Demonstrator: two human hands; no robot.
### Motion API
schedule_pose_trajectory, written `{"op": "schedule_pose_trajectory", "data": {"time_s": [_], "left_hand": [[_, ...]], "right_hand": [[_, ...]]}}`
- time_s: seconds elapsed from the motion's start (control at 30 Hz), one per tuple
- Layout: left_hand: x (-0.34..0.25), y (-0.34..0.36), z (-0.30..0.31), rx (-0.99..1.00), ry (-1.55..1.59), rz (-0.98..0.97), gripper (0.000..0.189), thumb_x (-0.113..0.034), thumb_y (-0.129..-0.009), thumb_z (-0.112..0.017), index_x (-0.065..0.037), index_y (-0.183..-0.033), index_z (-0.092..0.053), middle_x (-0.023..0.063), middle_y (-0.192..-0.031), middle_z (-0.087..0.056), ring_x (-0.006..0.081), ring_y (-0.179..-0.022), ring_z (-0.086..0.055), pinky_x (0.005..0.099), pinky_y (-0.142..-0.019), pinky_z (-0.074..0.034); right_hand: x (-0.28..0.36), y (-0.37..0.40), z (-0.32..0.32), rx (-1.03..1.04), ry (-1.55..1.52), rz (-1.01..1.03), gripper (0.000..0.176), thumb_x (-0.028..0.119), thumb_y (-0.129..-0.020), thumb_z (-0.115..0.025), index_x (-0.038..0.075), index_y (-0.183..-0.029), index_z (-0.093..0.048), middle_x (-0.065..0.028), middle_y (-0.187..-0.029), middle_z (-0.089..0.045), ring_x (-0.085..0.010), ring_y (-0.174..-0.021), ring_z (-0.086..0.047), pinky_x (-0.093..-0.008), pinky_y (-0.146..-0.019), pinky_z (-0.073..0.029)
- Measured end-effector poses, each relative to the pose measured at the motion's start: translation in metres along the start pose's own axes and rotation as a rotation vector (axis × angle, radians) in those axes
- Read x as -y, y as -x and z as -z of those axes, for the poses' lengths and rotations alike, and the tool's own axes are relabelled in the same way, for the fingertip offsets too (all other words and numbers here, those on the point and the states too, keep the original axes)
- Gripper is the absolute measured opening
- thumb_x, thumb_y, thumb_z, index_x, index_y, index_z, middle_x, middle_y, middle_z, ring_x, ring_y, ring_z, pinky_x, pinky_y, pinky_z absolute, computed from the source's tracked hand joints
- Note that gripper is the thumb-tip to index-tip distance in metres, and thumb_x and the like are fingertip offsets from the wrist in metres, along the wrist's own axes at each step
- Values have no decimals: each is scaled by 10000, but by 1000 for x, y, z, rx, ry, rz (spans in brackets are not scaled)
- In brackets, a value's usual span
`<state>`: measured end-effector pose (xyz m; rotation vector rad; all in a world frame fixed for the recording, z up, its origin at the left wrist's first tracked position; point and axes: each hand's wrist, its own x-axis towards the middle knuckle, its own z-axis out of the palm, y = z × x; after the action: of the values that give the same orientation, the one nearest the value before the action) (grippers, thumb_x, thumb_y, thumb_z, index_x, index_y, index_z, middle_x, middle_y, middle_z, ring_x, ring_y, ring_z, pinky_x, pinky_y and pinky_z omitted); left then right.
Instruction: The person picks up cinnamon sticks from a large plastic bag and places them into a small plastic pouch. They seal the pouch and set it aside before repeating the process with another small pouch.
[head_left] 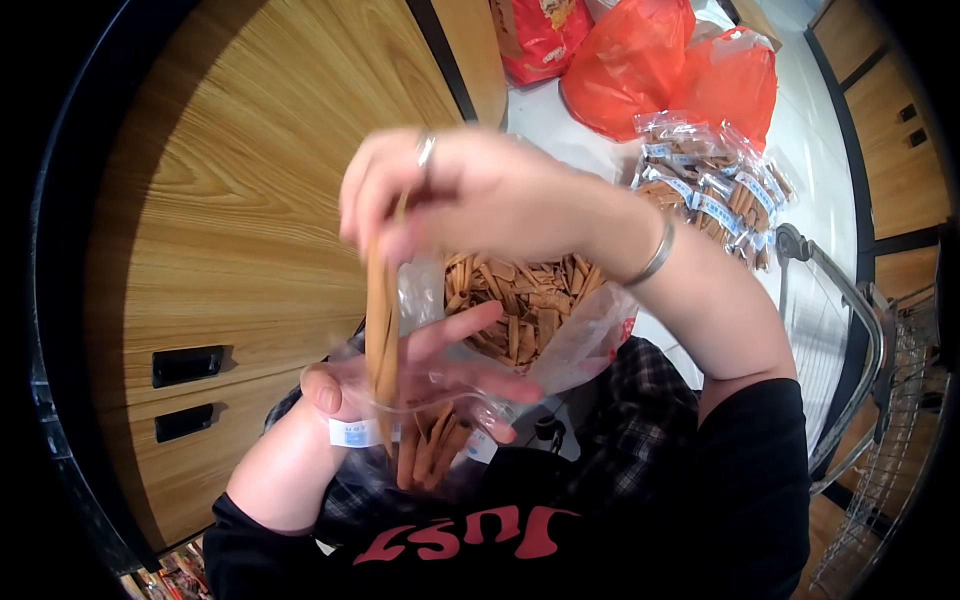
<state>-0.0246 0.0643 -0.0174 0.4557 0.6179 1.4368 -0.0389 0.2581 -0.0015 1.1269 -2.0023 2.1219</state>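
Note:
My right hand point(430, 195), slightly blurred, is closed around the top of a long piece of cinnamon bark point(381, 320). The piece points down, its lower end at the mouth of a small clear plastic bag point(460, 410). That bag is held by my left hand point(400, 375), its thumb and fingers spread around the opening. Several cinnamon sticks point(430, 455) stand inside the bag, which carries a white and blue label point(362, 433). Behind my hands, a large open plastic sack point(590, 350) holds a heap of loose cinnamon bark point(530, 300).
Filled, labelled packets point(715, 200) lie piled on the pale floor at the upper right. Red plastic bags point(640, 75) stand behind them. A wooden cabinet point(250, 200) borders the left side, and a metal wire cart point(880, 400) is at the right.

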Motion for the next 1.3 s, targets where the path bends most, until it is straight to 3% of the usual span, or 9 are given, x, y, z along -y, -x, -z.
{"op": "schedule_pose_trajectory", "data": {"time_s": [0.2,0.37,0.53,0.63,0.77,0.87,0.97,1.1,1.3], "left_hand": [[-5,6,4,-140,-155,-49,1135,-529,-494,-652,-23,-1330,-73,331,-1097,-426,396,-933,-508,477,-837,-382],[-2,10,3,-165,-208,-144,1127,-477,-524,-655,11,-1321,-27,335,-1092,-417,418,-936,-503,506,-832,-374],[-2,7,1,-174,-227,-122,1132,-470,-533,-653,23,-1317,-3,343,-1101,-402,441,-948,-491,505,-829,-376],[-3,6,1,-170,-249,-113,1124,-475,-537,-648,25,-1317,-12,344,-1100,-404,446,-953,-488,502,-825,-379],[-2,6,-1,-205,-265,-120,1112,-495,-533,-640,22,-1319,-46,339,-1093,-419,443,-954,-491,490,-816,-389],[-1,8,0,-208,-268,-141,1117,-510,-525,-640,19,-1320,-61,329,-1092,-430,440,-956,-492,484,-819,-387],[-1,9,2,-196,-278,-139,1120,-515,-522,-642,9,-1324,-61,323,-1105,-427,440,-957,-491,485,-828,-376],[-2,9,2,-202,-252,-137,1118,-509,-521,-645,1,-1326,-61,311,-1133,-415,433,-984,-477,489,-858,-347],[-3,6,7,-184,-156,-97,1115,-520,-522,-635,-40,-1336,-45,293,-1188,-375,390,-1042,-444,467,-890,-315]], "right_hand": [[-26,39,84,-386,-673,19,217,196,-854,-430,10,-893,-535,-100,-896,-559,-186,-828,-546,-305,-726,-450],[-78,90,73,-355,-614,-605,151,172,-845,-464,32,-894,-492,-64,-831,-521,-167,-745,-555,-332,-699,-490],[-148,116,25,35,355,-1039,209,217,-844,-479,15,-859,-527,-74,-776,-555,-148,-703,-542,-287,-629,-466],[-171,155,25,217,881,-775,187,164,-812,-476,10,-865,-567,-169,-804,-579,-304,-795,-561,-356,-701,-446],[-193,191,41,447,1061,-956,140,118,-757,-495,18,-797,-584,-160,-760,-582,-309,-793,-562,-373,-698,-444],[-188,194,45,185,871,-1112,74,58,-670,-528,15,-673,-589,-145,-710,-580,-294,-696,-572,-343,-654,-453],[-173,171,63,129,850,-705,68,27,-664,-577,9,-730,-578,-120,-694,-584,-234,-641,-580,-292,-616,-452],[-90,95,81,-374,340,-556,170,47,-693,-649,20,-821,-541,-29,-671,-579,-98,-660,-559,-212,-603,-445],[15,47,62,-462,41,-25,109,-17,-701,-628,-9,-761,-537,-72,-717,-591,-118,-686,-587,-205,-608,-472]]}}
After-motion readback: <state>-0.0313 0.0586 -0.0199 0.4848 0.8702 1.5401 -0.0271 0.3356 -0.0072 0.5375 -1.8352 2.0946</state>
